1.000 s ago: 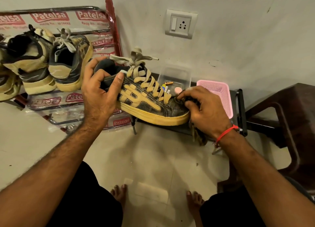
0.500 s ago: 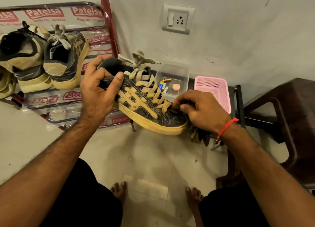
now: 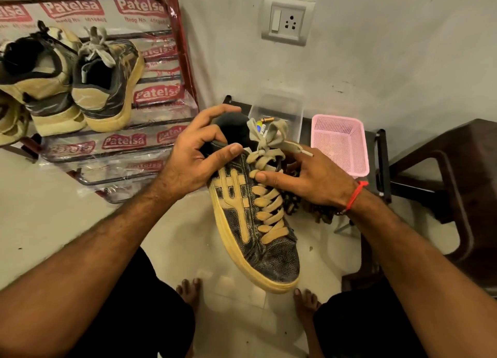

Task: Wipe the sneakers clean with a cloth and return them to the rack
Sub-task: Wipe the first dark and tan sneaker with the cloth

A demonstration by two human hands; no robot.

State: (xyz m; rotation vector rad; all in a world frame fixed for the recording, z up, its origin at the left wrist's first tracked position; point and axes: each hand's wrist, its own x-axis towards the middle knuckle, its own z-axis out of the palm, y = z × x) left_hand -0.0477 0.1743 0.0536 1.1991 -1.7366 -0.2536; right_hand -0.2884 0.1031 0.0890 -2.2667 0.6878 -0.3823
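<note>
— Where is the shoe right now?

— The black, speckled leather sneaker with tan stripes, tan laces and a yellowed rubber sole [image 3: 258, 223] sits at the middle of the view, held up above the pale tiled floor [image 3: 48, 217], toe pointing toward 6 o'clock and heel toward 12.

— And the hands?

— They are apart, one on each side of the shoe. The left hand [image 3: 193, 161] clamps the heel collar, thumb on the near side and fingers curled over the opening. The right hand [image 3: 312, 180] lies against the far side of the shoe with its thumb pressed on the laces, and the dark patterned cloth [image 3: 295, 204] is bunched beneath its palm. A red thread bracelet [image 3: 355, 194] circles that wrist.

— What about the rack?

— At 10 o'clock, a metal wire shoe rack wrapped in printed clear plastic [image 3: 150, 94] carries a matching black and tan sneaker [image 3: 107, 83], heel outward, next to another pair.

— Anything behind the shoe?

— At 12 o'clock, a clear plastic box holding small batteries [image 3: 277, 110]. At 2 o'clock, a pink mesh plastic basket [image 3: 338, 142]. Both rest on a low dark bench [image 3: 382, 153].
</note>
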